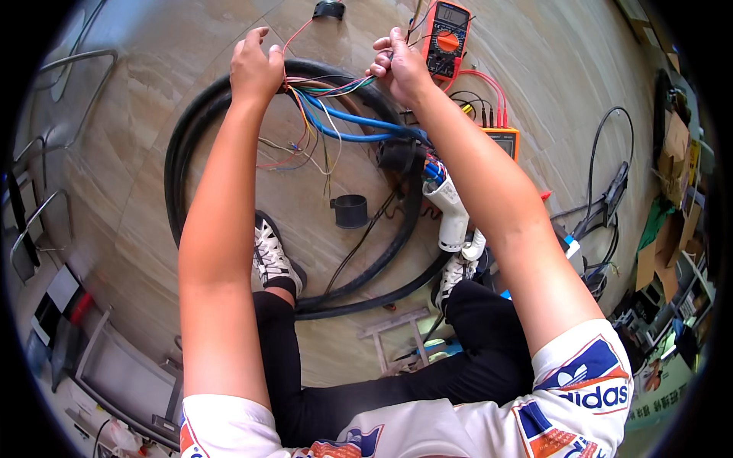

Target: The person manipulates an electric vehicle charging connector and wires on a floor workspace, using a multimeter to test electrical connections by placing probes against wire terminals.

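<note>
My right hand [398, 69] is closed around the ends of several thin coloured wires [347, 88], its thumb and fingers pinched together. To its left, my left hand [256, 67] has its thumb and forefinger apart, beside a thin red wire [296, 35]. The bundle fans out from a thick black cable [175, 168] coiled on the floor, along with thick blue wires [343, 118]. An orange multimeter [445, 42] with a dial lies just right of my right hand. Below my right forearm is a white plug-like handle [449, 210] with wires entering its black end.
A black ring-shaped collar [350, 211] lies inside the coil, and a black round part [329, 10] at the far edge. An orange-edged device [504, 141] is partly behind my right forearm. Cardboard and clutter [672, 221] line the right; metal chair legs [84, 99] stand left.
</note>
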Demonstrator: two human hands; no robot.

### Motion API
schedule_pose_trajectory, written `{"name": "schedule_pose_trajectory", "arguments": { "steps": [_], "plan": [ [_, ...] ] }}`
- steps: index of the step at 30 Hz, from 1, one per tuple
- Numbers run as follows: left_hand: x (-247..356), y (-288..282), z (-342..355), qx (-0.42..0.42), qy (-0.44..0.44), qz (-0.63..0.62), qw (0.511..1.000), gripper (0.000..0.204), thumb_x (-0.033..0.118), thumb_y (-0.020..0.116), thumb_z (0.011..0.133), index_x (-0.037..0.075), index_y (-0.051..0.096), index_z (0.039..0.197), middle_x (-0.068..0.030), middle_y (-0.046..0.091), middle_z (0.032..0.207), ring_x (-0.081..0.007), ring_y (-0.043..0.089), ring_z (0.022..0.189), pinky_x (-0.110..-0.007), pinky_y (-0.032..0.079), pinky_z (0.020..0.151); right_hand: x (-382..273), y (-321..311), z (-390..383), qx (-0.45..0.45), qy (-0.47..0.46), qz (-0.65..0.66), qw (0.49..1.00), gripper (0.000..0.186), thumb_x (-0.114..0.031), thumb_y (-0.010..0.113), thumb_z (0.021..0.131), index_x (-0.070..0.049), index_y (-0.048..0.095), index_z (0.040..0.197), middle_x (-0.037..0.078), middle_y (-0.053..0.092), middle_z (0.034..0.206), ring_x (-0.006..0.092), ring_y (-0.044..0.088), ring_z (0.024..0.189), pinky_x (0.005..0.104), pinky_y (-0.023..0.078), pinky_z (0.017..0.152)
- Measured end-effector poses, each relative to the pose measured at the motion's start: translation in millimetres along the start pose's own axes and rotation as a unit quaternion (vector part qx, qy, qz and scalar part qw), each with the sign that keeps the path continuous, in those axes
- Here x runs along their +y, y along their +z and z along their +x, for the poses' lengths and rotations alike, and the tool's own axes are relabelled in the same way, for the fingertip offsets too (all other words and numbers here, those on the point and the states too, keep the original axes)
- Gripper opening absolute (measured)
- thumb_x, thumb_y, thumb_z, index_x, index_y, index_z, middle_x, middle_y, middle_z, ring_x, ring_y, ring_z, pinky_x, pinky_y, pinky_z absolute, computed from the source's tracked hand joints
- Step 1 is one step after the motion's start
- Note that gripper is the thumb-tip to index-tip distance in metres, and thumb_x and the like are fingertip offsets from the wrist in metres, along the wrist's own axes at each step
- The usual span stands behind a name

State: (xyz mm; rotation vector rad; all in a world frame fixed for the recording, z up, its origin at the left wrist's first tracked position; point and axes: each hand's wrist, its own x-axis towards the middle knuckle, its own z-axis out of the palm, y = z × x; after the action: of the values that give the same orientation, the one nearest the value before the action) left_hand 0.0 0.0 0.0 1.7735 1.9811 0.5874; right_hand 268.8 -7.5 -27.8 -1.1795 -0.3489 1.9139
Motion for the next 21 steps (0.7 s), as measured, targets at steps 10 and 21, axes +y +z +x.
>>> {"name": "schedule_pose_trajectory", "arguments": {
  "steps": [10,21],
  "plan": [
    [6,29,-5,-0.1,-0.051,-0.045,0.993,0.045,0.025,0.068,0.092,0.003,0.065,0.131,-0.018,0.073,0.119,-0.0301,0.07,0.111,-0.038,0.053,0.099,-17,-4,-12,-0.05,0.016,0.035,0.998,0.033,-0.033,0.04,0.11,-0.007,0.045,0.129,0.002,0.044,0.072,0.0174,0.047,0.062,0.0437,0.05,0.077],
    [110,18,8,-0.177,-0.031,-0.385,0.905,0.039,0.021,0.067,0.098,0.001,0.064,0.131,-0.0127,0.07,0.12,-0.0181,0.07,0.106,-0.033,0.057,0.091,-39,11,-25,-0.204,0.003,0.002,0.979,0.055,-0.05,0.028,0.112,-0.004,0.059,0.115,0.001,0.048,0.075,0.0133,0.039,0.066,0.0301,0.038,0.067]
  ]
}}
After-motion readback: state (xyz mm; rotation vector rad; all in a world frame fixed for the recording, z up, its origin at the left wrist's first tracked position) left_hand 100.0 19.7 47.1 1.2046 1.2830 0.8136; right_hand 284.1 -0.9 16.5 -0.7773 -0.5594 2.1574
